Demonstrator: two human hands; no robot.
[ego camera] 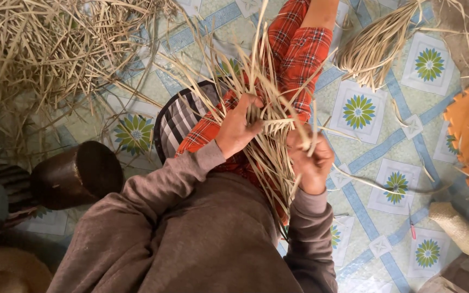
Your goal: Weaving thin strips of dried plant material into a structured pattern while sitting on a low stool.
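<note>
Straw strips (270,135), pinched by left hand (238,129), right hand (311,163)

straw pile (55,49) far left, drum (77,174) below it, strip bundle (378,43) right

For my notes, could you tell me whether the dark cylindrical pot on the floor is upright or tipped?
Tipped: the dark pot lies on its side on the tiled floor, its round end facing the camera.
</note>
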